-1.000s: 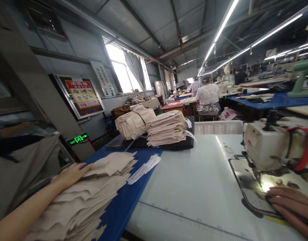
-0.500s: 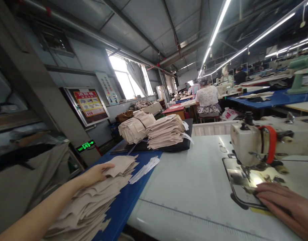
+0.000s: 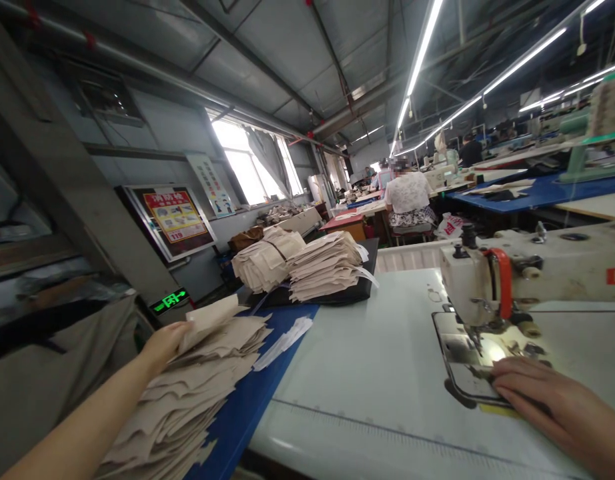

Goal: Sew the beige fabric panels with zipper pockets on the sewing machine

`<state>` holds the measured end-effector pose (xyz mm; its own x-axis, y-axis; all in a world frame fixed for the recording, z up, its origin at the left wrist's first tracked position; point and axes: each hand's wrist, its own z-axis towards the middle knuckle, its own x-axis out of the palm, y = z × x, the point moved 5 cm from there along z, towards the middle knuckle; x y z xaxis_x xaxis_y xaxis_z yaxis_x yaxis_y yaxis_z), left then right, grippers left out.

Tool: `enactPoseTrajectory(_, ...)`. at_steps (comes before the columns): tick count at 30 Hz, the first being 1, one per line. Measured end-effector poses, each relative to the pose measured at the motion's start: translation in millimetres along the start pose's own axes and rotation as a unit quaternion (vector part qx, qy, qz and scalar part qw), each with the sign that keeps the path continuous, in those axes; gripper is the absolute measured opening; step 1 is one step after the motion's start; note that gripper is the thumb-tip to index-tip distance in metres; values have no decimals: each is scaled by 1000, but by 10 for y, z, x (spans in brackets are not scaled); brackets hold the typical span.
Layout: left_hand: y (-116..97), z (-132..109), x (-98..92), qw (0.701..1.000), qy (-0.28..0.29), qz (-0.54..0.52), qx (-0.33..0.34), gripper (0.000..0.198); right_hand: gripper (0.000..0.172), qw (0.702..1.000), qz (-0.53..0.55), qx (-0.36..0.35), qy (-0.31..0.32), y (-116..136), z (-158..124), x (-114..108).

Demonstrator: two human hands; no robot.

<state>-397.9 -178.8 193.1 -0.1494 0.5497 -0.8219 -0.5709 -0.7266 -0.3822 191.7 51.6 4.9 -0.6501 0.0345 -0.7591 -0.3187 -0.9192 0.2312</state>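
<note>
My left hand (image 3: pixel 163 344) grips the top beige fabric piece (image 3: pixel 207 319) and has its near edge raised off the tall stack of cut beige pieces (image 3: pixel 187 400) on the blue surface (image 3: pixel 240 417) at the left. My right hand (image 3: pixel 542 397) lies flat, fingers stretched out, on the metal plate (image 3: pixel 460 363) by the needle of the white sewing machine (image 3: pixel 492 283) at the right. Nothing shows under those fingers.
Two bundles of beige pieces (image 3: pixel 297 263) sit on a black tray at the table's far end. White label strips (image 3: pixel 282 341) lie on the blue surface. The pale table top (image 3: pixel 367 373) stretches between my hands. A seated person (image 3: pixel 407 197) works further back.
My left hand has closed on the top fabric piece and lifted its edge off the stack. My right hand has stayed by the needle plate.
</note>
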Motion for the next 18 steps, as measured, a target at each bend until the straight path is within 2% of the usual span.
enactPoseTrajectory(3,71,-17,-2,996,20,-38,-73,26,26,1000,14,8,4,-15,-2,15)
enactPoseTrajectory(5,79,-37,-68,994,2,-49,-99,25,26,1000,19,12,7,-26,-5,27)
enactPoseTrajectory(8,18,-59,-300,989,-74,-32,-124,21,28,1000,18,18,16,-35,-6,43)
enactPoseTrajectory(11,-220,-86,-588,981,-164,3,-99,23,29,999,20,28,33,-22,6,52)
enactPoseTrajectory(13,-502,-141,-702,981,-190,11,-38,29,30,998,25,37,46,-3,20,52)
enactPoseTrajectory(15,-894,-301,-712,977,-194,28,87,34,31,997,32,48,56,13,36,50)
enactPoseTrajectory(17,-1336,-651,-570,950,-173,69,251,33,31,996,44,56,58,26,53,43)
enactPoseTrajectory(18,-1542,-901,-424,928,-145,96,329,31,31,995,50,58,56,31,63,36)
